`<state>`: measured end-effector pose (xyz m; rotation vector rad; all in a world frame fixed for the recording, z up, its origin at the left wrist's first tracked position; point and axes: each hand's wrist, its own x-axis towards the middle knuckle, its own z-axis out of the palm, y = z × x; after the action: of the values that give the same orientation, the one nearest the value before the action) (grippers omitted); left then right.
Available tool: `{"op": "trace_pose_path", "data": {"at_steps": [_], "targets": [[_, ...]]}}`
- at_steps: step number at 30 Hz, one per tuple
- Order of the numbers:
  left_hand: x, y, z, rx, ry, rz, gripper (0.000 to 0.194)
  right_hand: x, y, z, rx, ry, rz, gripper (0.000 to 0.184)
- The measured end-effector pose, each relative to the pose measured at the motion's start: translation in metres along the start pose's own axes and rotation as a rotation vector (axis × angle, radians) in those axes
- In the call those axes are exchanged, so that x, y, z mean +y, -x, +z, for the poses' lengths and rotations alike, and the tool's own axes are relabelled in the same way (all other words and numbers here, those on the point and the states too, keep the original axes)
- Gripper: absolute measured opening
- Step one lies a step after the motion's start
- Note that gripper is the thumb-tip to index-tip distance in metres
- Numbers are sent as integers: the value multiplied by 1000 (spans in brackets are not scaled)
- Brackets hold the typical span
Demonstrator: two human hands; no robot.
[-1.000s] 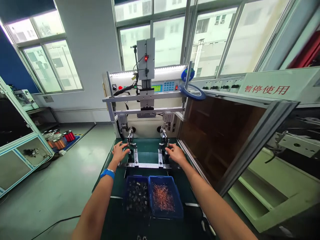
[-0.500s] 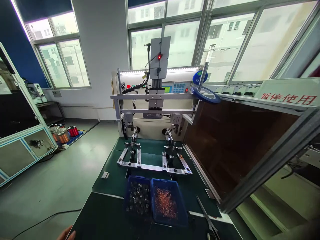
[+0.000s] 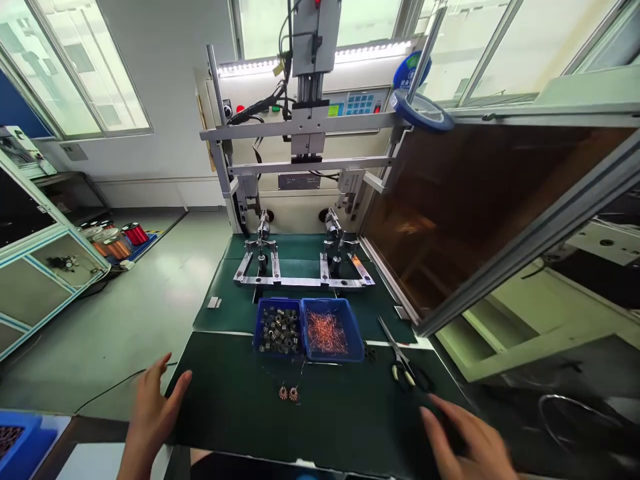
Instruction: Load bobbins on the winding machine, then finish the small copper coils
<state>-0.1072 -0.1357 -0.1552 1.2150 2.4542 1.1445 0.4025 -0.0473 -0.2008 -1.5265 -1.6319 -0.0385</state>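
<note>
My left hand [image 3: 153,417] is open, fingers spread, at the front left edge of the green bench mat [image 3: 230,373], and holds nothing. My right hand [image 3: 467,443] is blurred and open at the front right, a little below a pair of scissors [image 3: 403,363] with dark handles. Two small copper-wound coils [image 3: 289,393] lie on the mat between my hands, touched by neither. Behind them stand a blue bin of metal cores [image 3: 277,330] and a blue bin of copper wire scraps [image 3: 333,333].
A metal winding fixture [image 3: 305,267] stands on the mat behind the bins, below the winding machine [image 3: 305,133]. A tilted glass door [image 3: 490,213] rises at the right. A blue tray [image 3: 17,437] sits at the lower left, beyond the bench edge. Copper wire spools [image 3: 117,241] stand on the floor.
Both hands have left the metal fixture and drawn back to the front of the bench, spread apart. The view has tilted down, bringing the scissors and two coils into sight.
</note>
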Motion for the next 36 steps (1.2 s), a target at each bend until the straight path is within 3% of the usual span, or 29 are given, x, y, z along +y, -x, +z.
{"op": "trace_pose_path", "data": {"at_steps": [2,5,8,10,13,17,20,24,27,30,36], "targets": [[45,-9,13,55,130,161,69,-53,6,19,-234,-195,-74,26],[118,-25,43,-16,338,425,46,-126,11,48,-603,-321,-105,31],[173,-40,77,-98,500,605,42,-168,9,65,-762,-272,-81,41],[191,-46,98,-160,597,616,40,-176,7,68,-787,-242,-72,30],[191,-48,120,-265,674,533,39,-170,1,65,-803,-321,-73,12],[173,-45,127,-473,727,436,38,-160,-30,65,-650,-597,-181,19],[168,-41,125,-704,809,388,43,-164,-74,80,-477,-658,-318,23],[170,-33,126,-957,1115,226,53,-172,-118,107,-484,-745,-395,26],[173,-27,128,-1014,1173,148,52,-169,-120,118,-489,-792,-391,26],[176,-22,128,-1054,1132,115,48,-163,-107,115,-495,-783,-386,26],[183,-13,125,-955,1094,10,40,-165,-102,98,-414,-808,-307,33]]}}
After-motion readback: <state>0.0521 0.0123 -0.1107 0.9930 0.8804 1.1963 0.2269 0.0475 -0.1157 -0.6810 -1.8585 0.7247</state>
